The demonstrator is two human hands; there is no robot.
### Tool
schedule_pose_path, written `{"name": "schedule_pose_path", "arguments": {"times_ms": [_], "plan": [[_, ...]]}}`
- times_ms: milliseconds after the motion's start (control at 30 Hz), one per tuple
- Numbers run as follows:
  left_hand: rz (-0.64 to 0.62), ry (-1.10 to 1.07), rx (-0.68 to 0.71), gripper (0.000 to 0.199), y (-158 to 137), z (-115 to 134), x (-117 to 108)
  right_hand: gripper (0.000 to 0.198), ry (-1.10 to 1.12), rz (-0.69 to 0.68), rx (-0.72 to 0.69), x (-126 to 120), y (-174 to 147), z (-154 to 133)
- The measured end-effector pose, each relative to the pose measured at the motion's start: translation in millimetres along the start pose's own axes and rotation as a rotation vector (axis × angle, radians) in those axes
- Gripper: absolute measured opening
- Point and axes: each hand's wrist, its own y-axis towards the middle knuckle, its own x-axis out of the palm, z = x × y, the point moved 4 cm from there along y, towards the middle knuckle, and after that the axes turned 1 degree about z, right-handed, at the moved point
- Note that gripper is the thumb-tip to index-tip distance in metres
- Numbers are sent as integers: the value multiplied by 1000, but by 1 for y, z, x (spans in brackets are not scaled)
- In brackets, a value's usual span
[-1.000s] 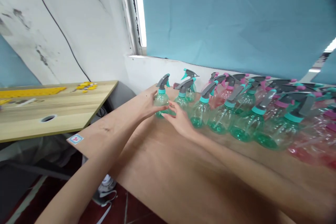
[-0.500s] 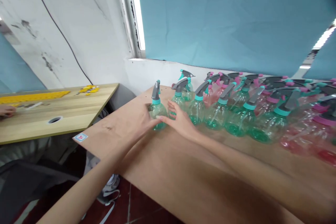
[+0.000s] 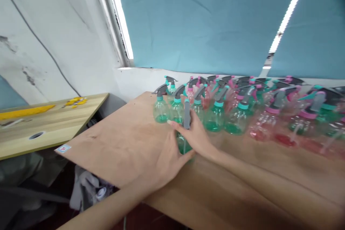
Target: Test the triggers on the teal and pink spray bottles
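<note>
In front of the row, nearer to me, a clear green spray bottle stands upright between my hands, its grey spray head rising above them. My left hand is wrapped round the lower body, with the thumb across the near side. My right hand closes about the upper part, near the neck and spray head. The fingers hide much of the bottle and its collar. Just beyond stands another green spray bottle with a turquoise collar, apart from both hands.
Several green and pink spray bottles crowd the back and right of the wooden table. At the left is a lighter table with yellow pieces and a round hole. A blue sheet covers the window behind.
The held bottle has come nearer to me, away from the row's left end. My right hand has moved onto its upper part, and my view has turned to the right.
</note>
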Motion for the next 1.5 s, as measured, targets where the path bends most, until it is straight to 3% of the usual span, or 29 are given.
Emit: {"name": "schedule_pose_path", "arguments": {"times_ms": [167,233,433,567,667,800,1033,1200,1500], "plan": [[-113,-50,-26,71,4,52,49,47,-59,123,31,-73,-15,9],[-123,-66,16,74,6,72,72,42,-73,146,28,-102,-21,15],[-307,-98,136,80,6,129,134,30,-81,194,37,-191,-38,35],[-389,-94,334,81,9,152,154,18,-101,176,61,-237,-45,35],[-424,-67,530,77,14,154,161,2,-144,206,83,-259,-49,35],[-424,21,646,65,28,136,159,3,-151,194,85,-270,-49,39],[-486,202,446,61,53,99,152,16,-130,81,103,-270,-39,44],[-568,274,429,63,52,98,156,15,-92,20,136,-269,-37,48],[-533,282,459,62,52,97,157,16,-72,32,151,-270,-41,53]]}}
